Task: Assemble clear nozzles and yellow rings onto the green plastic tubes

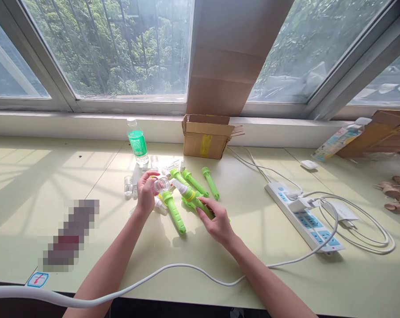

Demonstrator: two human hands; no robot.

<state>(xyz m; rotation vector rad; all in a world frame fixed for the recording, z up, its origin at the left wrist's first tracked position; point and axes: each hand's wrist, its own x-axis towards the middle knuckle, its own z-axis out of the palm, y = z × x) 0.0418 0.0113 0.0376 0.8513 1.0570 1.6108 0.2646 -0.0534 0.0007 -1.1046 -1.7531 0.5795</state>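
Note:
My left hand [146, 192] is closed around a small clear plastic cup [161, 184], its round opening turned toward me. In my right hand [217, 219] is a green plastic tube [193, 198] with a white ribbed tip [179, 186], tilted up toward the clear cup; the two parts look apart. Another green tube [175, 213] lies on the table between my hands. Several more green tubes lie just behind, one of them [210, 183] apart to the right. Clear cups [128, 185] and white pieces lie around my left hand, partly hidden by it.
A water bottle [138, 142] with a green label and an open cardboard box [204, 137] stand at the back. To the right lie a white power strip [306, 218] and looping cables. A white cable [186, 266] crosses the front. A pixelated object [70, 236] is at left.

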